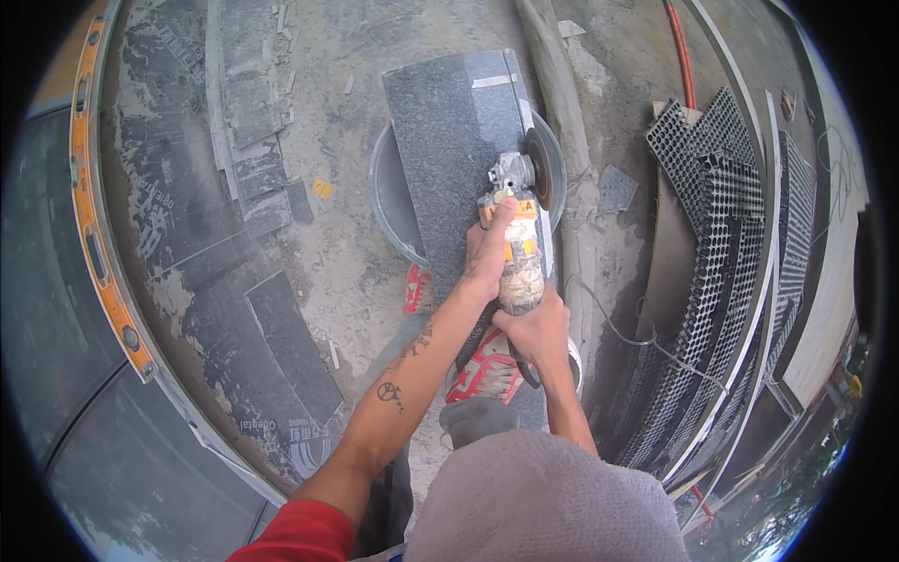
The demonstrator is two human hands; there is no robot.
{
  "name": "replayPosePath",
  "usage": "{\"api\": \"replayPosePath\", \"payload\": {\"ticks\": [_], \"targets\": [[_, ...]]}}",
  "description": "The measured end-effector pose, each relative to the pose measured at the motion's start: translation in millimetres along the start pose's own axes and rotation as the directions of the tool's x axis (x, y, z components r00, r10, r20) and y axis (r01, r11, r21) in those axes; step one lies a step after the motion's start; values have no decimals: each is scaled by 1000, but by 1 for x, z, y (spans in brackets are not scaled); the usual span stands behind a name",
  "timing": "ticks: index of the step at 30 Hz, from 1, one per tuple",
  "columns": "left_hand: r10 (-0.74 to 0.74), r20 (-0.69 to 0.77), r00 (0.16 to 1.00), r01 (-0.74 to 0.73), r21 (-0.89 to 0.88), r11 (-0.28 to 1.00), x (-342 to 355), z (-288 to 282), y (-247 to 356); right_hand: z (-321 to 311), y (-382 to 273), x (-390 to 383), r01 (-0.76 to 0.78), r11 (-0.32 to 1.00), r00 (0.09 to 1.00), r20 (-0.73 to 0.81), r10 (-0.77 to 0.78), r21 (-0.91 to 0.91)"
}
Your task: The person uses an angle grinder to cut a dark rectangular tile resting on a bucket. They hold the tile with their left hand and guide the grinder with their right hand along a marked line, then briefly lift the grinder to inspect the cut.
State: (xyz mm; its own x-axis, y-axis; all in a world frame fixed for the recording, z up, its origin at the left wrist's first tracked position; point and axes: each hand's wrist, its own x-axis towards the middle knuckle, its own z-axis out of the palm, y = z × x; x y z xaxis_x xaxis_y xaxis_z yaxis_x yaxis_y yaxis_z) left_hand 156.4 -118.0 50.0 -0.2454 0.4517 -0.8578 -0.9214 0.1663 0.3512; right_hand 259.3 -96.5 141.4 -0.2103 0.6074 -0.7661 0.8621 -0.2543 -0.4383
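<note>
Both my hands grip an angle grinder (520, 276) with a dusty, pale body and orange bands. My left hand (487, 251) wraps its front part from the left, thumb lying along the top. Around the rear end my right hand (536, 328) is closed, its fingers partly hidden. The grinder's cutting disc (540, 169) stands on edge at the right side of a dark grey stone slab (435, 126). Whether the disc touches the stone, I cannot tell. Beneath the slab is a round grey bucket (386, 187), partly covered. A narrow cut line runs near the slab's right edge.
Red-and-white shoes (485, 370) show below the slab. Flat dark tiles (295, 342) lie on the left, beside an orange spirit level (92, 201). Black perforated plastic panels (726, 225) are stacked right. A cable (626, 332) crosses the floor; a broken tile (616, 190) lies near the bucket.
</note>
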Motion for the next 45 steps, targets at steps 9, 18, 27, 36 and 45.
{"api": "replayPosePath", "payload": {"ticks": [9, 18, 27, 36, 45], "targets": [[-2, -17, 1000, 2, 11, 1000, 7, 6, 14, -3, -13, 9, 10, 1000, 1000, 11, -10, -8], [-31, -31, 999, 30, -10, 999, 9, 7, 15, -8, -23, 6, -29, 999, 999, 41, 28, 39], [-11, 16, 1000, 11, -1, 1000, 9, -4, -2, -4, -10, 2, -20, 1000, 1000, 13, 19, 3], [1, -14, 1000, -1, 6, 1000, 1, 0, -3, -2, -1, -2, 10, 1000, 1000, -3, -10, 9], [-14, -11, 1000, 14, 17, 1000, -2, -4, -8, -3, 0, -6, -4, 1000, 1000, 13, 4, 3]]}}
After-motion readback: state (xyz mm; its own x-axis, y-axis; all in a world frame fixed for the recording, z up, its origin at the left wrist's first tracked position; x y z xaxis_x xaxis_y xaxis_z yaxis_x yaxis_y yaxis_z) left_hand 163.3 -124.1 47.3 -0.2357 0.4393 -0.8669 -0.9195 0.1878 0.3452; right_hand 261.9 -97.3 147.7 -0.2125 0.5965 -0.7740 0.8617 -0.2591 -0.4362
